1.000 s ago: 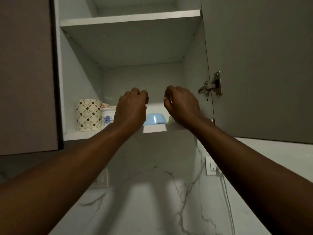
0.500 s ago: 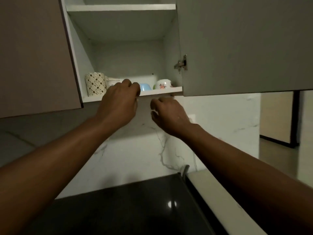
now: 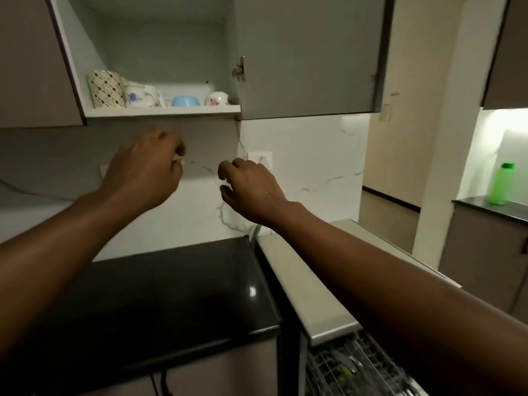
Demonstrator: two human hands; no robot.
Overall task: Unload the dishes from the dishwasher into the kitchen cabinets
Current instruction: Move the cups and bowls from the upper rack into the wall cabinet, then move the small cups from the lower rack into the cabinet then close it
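The upper cabinet stands open, its shelf [image 3: 163,111] holding a patterned mug [image 3: 105,88], a floral cup [image 3: 140,95], a blue bowl [image 3: 185,101] and a small floral bowl [image 3: 217,98]. Below the shelf, my left hand [image 3: 143,172] and my right hand [image 3: 251,187] hang in the air with loosely curled fingers, holding nothing. At the bottom right the open dishwasher rack [image 3: 357,367] shows wire tines and some dark items I cannot make out.
The open cabinet door [image 3: 308,55] juts out to the right of the shelf. A black countertop [image 3: 171,295] lies below my hands, beside the pale dishwasher top edge [image 3: 308,290]. A green bottle [image 3: 501,184] stands on a far counter at the right.
Both hands have drawn back from the cabinet shelf and dropped below it. The view has tilted down, bringing the countertop and dishwasher rack into sight.
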